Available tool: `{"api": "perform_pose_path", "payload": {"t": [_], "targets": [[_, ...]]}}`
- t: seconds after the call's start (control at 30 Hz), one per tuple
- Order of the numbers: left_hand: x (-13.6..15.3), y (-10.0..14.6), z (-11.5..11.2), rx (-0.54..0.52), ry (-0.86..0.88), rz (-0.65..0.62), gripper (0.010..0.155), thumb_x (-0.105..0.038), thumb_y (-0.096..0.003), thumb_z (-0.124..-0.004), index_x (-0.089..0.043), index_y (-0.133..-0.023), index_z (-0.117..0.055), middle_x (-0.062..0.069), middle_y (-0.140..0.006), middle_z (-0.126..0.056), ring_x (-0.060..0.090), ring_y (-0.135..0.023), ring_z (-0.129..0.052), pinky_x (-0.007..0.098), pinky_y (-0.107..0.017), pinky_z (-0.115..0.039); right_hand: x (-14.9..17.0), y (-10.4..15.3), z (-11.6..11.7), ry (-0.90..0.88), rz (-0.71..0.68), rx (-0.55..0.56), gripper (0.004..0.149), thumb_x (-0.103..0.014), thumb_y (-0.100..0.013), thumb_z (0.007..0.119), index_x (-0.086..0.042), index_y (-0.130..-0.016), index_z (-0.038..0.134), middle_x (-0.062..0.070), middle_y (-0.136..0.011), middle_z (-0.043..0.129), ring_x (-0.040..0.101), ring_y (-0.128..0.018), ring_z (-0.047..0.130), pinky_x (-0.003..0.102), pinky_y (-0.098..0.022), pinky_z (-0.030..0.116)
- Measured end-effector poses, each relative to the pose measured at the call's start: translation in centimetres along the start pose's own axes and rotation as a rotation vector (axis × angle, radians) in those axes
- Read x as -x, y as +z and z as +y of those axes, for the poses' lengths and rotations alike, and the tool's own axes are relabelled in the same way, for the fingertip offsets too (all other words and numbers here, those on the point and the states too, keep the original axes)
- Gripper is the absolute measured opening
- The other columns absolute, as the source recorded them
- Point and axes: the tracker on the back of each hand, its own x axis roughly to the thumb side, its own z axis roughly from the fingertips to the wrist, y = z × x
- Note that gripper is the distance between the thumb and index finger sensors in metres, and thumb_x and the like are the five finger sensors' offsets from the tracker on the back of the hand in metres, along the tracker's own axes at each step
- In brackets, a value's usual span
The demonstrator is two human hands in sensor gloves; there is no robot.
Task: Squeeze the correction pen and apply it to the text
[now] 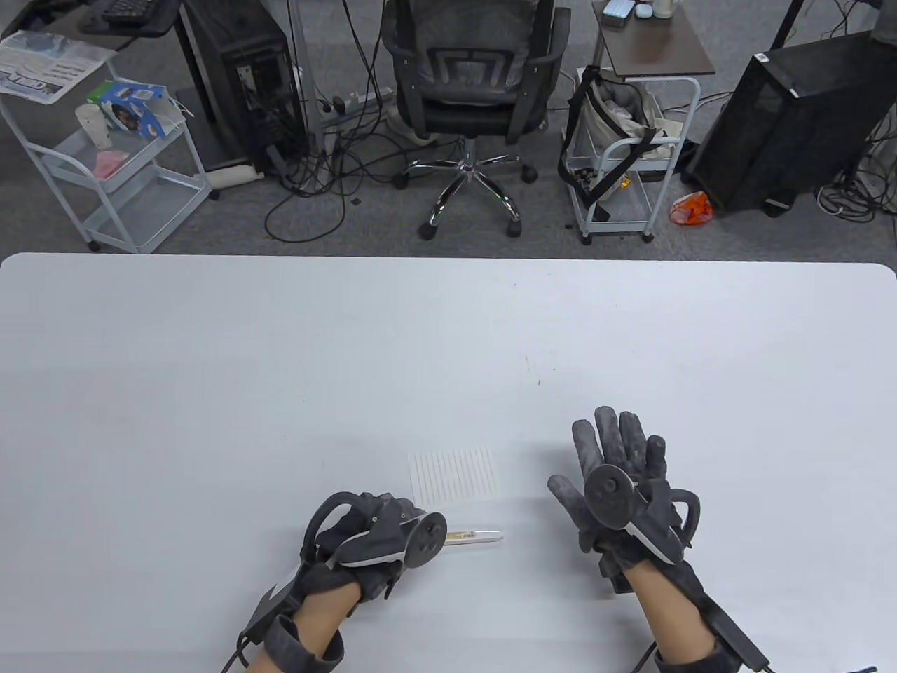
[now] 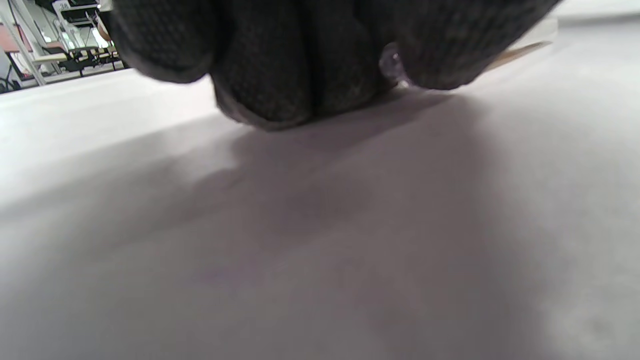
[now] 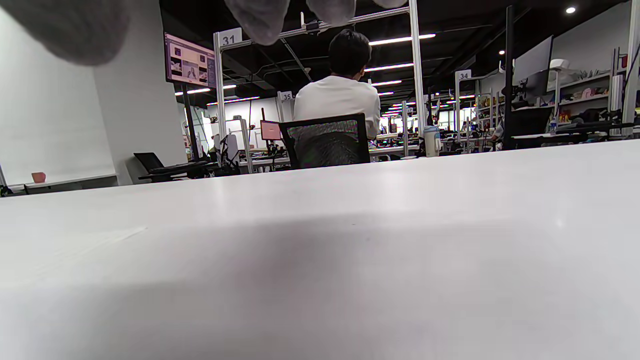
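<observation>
White desk (image 1: pixel 210 350) is filling most of what I am watching, with an office chair (image 1: pixel 473 91) and wire carts (image 1: pixel 119 161) sitting on the grey floor beyond its far edge. On the left, my left hand (image 1: pixel 371 536) is lying low on the desk with its fingers (image 2: pixel 280 65) curled down; they are closing around one end of the correction pen (image 1: pixel 475 536), and in the left wrist view something clear is glinting between them, though I cannot tell how firm the grip is. The rest of the pen is pointing rightward along the desk, just below the small sheet of printed text (image 1: pixel 454 477). Further right, my right hand (image 1: pixel 617 484) is hovering flat with its fingers (image 1: pixel 617 431) spread and holding nothing. I am judging the task as barely begun: the pen is not yet lifted, and squeezing and applying fluid are still ahead.
</observation>
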Motion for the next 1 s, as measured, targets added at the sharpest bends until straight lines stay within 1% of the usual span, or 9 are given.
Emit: {"api": "perform_pose_path", "payload": {"t": [0.13, 0.2, 0.33, 0.47, 0.57, 0.63, 0.7, 0.83, 1.0], "targets": [[-0.3, 0.0, 0.0, -0.005, -0.041, 0.001, 0.053, -0.05, -0.0356, -0.08, -0.026, -0.083, -0.077, -0.003, -0.075, -0.093, 0.022, -0.062, -0.099, 0.047, -0.054, -0.083, 0.2, 0.0, 0.0, -0.002, 0.011, -0.008, 0.08, -0.073, -0.041, 0.065, -0.033, -0.107, 0.041, -0.001, -0.123, 0.029, 0.036, -0.111, 0.026, 0.063, -0.079, 0.031], [0.1, 0.2, 0.2, -0.009, -0.011, 0.011, 0.057, -0.054, -0.0362, -0.076, -0.026, -0.086, -0.076, -0.001, -0.08, -0.091, 0.024, -0.067, -0.098, 0.049, -0.057, -0.08, 0.3, 0.1, -0.1, -0.007, 0.011, -0.006, 0.08, -0.073, -0.041, 0.065, -0.033, -0.106, 0.041, -0.002, -0.123, 0.03, 0.036, -0.111, 0.026, 0.063, -0.079, 0.031], [1.6, 1.1, 1.2, -0.068, 0.069, 0.063, 0.065, -0.059, -0.0375, -0.069, -0.027, -0.093, -0.069, 0.001, -0.091, -0.087, 0.029, -0.078, -0.095, 0.054, -0.062, -0.076, 0.4, 0.3, -0.7, -0.022, -0.002, 0.016, 0.08, -0.073, -0.041, 0.065, -0.034, -0.106, 0.041, -0.003, -0.123, 0.03, 0.036, -0.111, 0.026, 0.063, -0.079, 0.031], [3.5, 2.5, 2.4, -0.206, 0.138, 0.138, 0.067, -0.06, -0.0382, -0.068, -0.027, -0.096, -0.067, 0.001, -0.097, -0.083, 0.031, -0.084, -0.093, 0.057, -0.065, -0.073, 0.3, 0.6, -1.2, -0.029, -0.017, 0.037, 0.08, -0.073, -0.041, 0.065, -0.033, -0.106, 0.041, -0.003, -0.123, 0.03, 0.036, -0.111, 0.026, 0.063, -0.079, 0.031], [4.8, 3.4, 3.0, -0.304, 0.179, 0.201, 0.07, -0.061, -0.0385, -0.067, -0.027, -0.1, -0.062, 0.004, -0.106, -0.075, 0.034, -0.093, -0.085, 0.061, -0.069, -0.067, 0.4, 0.9, -1.6, -0.035, -0.024, 0.052, 0.08, -0.073, -0.041, 0.065, -0.033, -0.106, 0.041, -0.003, -0.122, 0.03, 0.036, -0.111, 0.026, 0.063, -0.079, 0.031], [5.4, 3.8, 3.1, -0.362, 0.205, 0.243, 0.074, -0.062, -0.0388, -0.066, -0.027, -0.103, -0.056, 0.005, -0.112, -0.066, 0.037, -0.103, -0.074, 0.068, -0.072, -0.055, 0.5, 1.0, -1.7, -0.036, -0.025, 0.054, 0.08, -0.073, -0.041, 0.065, -0.033, -0.107, 0.041, -0.002, -0.122, 0.03, 0.036, -0.111, 0.026, 0.063, -0.079, 0.032], [5.8, 4.1, 3.2, -0.401, 0.223, 0.286, 0.077, -0.063, -0.0392, -0.065, -0.027, -0.106, -0.049, 0.005, -0.117, -0.056, 0.04, -0.11, -0.058, 0.071, -0.073, -0.046, 0.6, 1.2, -1.8, -0.036, -0.025, 0.053, 0.08, -0.073, -0.042, 0.065, -0.033, -0.107, 0.041, -0.002, -0.122, 0.03, 0.036, -0.111, 0.026, 0.063, -0.078, 0.032], [6.7, 4.3, 2.9, -0.408, 0.257, 0.339, 0.081, -0.064, -0.0397, -0.063, -0.027, -0.108, -0.04, 0.006, -0.12, -0.042, 0.042, -0.112, -0.044, 0.071, -0.073, -0.04, 0.9, 1.5, -1.8, -0.061, -0.009, 0.04, 0.077, -0.07, -0.043, 0.063, -0.032, -0.106, 0.041, -0.002, -0.122, 0.03, 0.036, -0.11, 0.025, 0.063, -0.078, 0.032], [8.0, 4.2, 1.7, -0.35, 0.257, 0.393, 0.082, -0.065, -0.0399, -0.061, -0.028, -0.108, -0.035, 0.005, -0.121, -0.035, 0.042, -0.113, -0.036, 0.071, -0.073, -0.034, 1.2, 1.4, -1.2, -0.06, 0.014, 0.0, 0.078, -0.071, -0.043, 0.064, -0.032, -0.106, 0.04, -0.002, -0.122, 0.028, 0.036, -0.11, 0.023, 0.064, -0.077, 0.03]]}}
